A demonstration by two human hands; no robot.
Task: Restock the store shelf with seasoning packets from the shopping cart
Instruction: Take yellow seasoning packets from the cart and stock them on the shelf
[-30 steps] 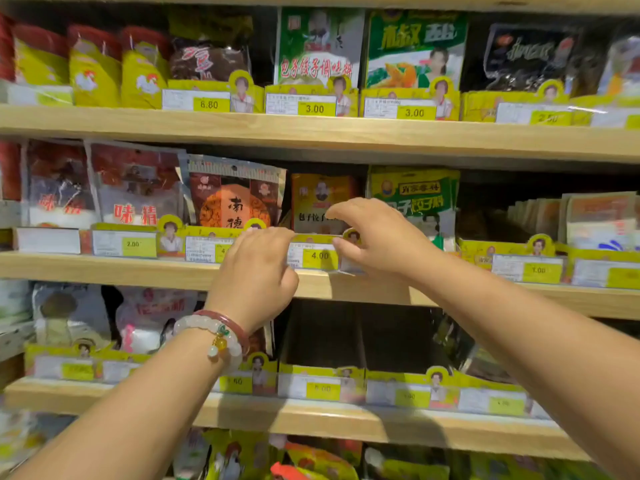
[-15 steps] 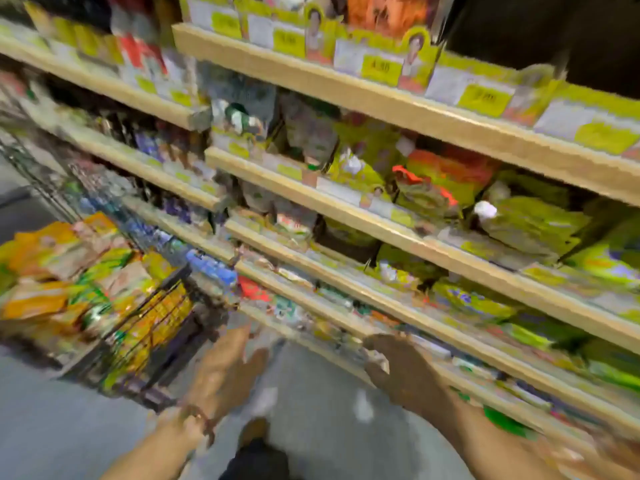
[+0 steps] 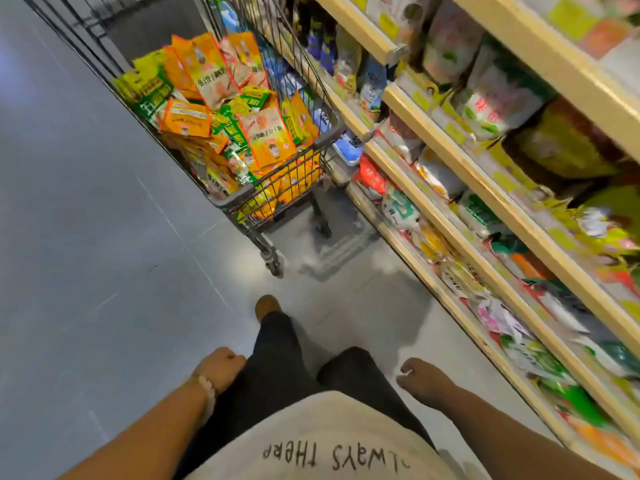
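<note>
- The packets [image 3: 221,109] lay heaped in the cart [image 3: 277,188], orange and green ones mixed, the pile rising above the rim at the far end.
- The cart stood just beside the shelf [image 3: 460,216], ahead of the person and well apart from both hands.
- The left hand [image 3: 221,370] hung by the thigh, fingers loosely curled, holding nothing.
- The right hand [image 3: 424,379] hung low too, fingers relaxed and empty.
- To my eye the next step was fetching more: best to step close, take packets of one kind from the top, and square them before turning to the shelf.
- Grabbing from the loose heap risked spilling packets over the rim.
</note>
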